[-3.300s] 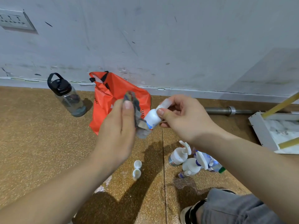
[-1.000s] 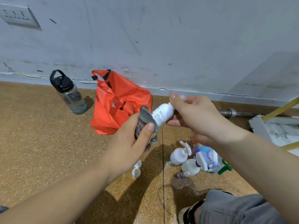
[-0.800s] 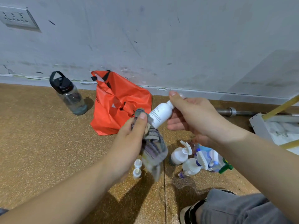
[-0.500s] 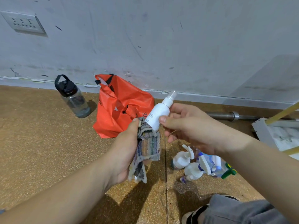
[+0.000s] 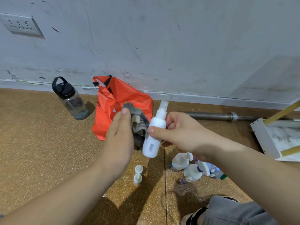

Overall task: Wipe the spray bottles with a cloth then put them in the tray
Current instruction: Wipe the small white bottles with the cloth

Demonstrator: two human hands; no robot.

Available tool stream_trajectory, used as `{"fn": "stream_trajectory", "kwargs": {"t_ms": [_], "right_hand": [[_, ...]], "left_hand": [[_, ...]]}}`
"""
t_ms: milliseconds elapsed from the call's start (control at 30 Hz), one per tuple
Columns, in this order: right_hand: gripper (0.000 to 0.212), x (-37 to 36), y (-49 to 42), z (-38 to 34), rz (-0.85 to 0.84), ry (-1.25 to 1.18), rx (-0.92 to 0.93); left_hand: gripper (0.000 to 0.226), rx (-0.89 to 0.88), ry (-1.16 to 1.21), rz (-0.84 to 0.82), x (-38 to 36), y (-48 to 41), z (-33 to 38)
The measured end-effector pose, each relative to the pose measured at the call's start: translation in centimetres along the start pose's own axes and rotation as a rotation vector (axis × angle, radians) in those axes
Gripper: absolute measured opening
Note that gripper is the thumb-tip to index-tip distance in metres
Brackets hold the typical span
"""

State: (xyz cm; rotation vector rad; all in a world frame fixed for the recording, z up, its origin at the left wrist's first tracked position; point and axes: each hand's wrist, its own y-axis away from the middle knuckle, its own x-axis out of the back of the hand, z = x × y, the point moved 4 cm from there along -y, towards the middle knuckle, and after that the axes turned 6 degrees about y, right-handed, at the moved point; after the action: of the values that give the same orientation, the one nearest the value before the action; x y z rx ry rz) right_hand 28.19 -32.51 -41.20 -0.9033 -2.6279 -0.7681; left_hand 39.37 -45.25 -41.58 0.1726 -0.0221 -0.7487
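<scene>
The right hand (image 5: 183,132) grips a white spray bottle (image 5: 154,135) in mid-air over the floor, thumb across its front and fingers curled behind it. The bottle stands nearly upright, its nozzle tilted slightly to the right and far. The left hand (image 5: 120,140) holds a bunched, striped grey cloth (image 5: 138,124) on its palm side, against the bottle's left flank. The back of this hand hides most of the cloth and how the fingers lie on it.

Behind both hands a crumpled orange bag (image 5: 120,101) lies on the speckled brown floor (image 5: 40,143) against the wall (image 5: 162,38). Left of it stands a clear water bottle (image 5: 71,99) with a black lid. Below the hands, two small white caps (image 5: 138,173) sit close together on the floor. Right of them, partly covered by the right forearm, lies a heap of other spray bottles (image 5: 191,169), white with blue and green parts.

The white tray (image 5: 263,138) lies at the right edge, well apart from the held bottle. Yellow sticks (image 5: 282,112) lie across it. A metal bar (image 5: 211,115) runs along the wall toward the tray. A socket plate (image 5: 21,25) is set in the wall at upper left. A grey-clad knee (image 5: 235,211) and a shoe show at the near right.
</scene>
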Motion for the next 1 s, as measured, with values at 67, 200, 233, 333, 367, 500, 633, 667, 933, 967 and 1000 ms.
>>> {"fn": "stream_trajectory", "kwargs": {"t_ms": [67, 200, 233, 333, 367, 500, 633, 667, 933, 967, 1000], "right_hand": [[0.029, -0.8, 0.1, -0.1, -0.006, 0.081, 0.074], [0.031, -1.9, 0.7, -0.7, -0.011, 0.324, 0.287], [0.035, -1.9, 0.9, -0.7, 0.001, 0.343, 0.277], [0.046, -1.8, 0.9, -0.4, 0.082, 0.285, 0.198], [0.048, -1.7, 0.9, -0.5, 0.113, 0.316, 0.168], [0.044, -1.1, 1.0, -1.1, 0.150, 0.408, 0.105], [0.049, -0.3, 1.0, -1.2, 0.197, 0.430, 0.092], [0.048, -0.1, 0.9, -1.1, 0.208, 0.424, 0.084], [0.031, -0.9, 1.1, -0.7, 0.177, 0.559, 0.124], [0.031, -1.1, 1.1, -0.6, 0.129, 0.504, 0.137], [0.030, -1.2, 1.1, -0.5, 0.074, 0.413, 0.147]], "left_hand": [[0.027, -0.207, -0.157, -0.265, -0.8, 0.9, 0.9], [0.024, -0.273, -0.233, -0.465, -1.3, 1.1, 0.6], [0.025, -0.242, -0.196, -0.435, -1.1, 0.7, 0.5], [0.039, -0.173, -0.206, -0.356, -0.6, -0.4, 0.0], [0.042, -0.171, -0.233, -0.329, -0.5, -0.6, -0.1], [0.049, -0.115, -0.224, -0.173, 0.0, -1.0, -1.1], [0.063, 0.204, 0.146, 0.012, 0.8, -1.9, -1.7], [0.062, 0.228, 0.167, -0.015, 0.7, -1.9, -1.7], [0.051, 0.479, 0.314, -0.411, -2.2, 1.6, -4.0], [0.052, 0.494, 0.342, -0.416, -2.1, 1.4, -3.8], [0.053, 0.516, 0.378, -0.406, -1.9, 1.1, -3.6]]}}
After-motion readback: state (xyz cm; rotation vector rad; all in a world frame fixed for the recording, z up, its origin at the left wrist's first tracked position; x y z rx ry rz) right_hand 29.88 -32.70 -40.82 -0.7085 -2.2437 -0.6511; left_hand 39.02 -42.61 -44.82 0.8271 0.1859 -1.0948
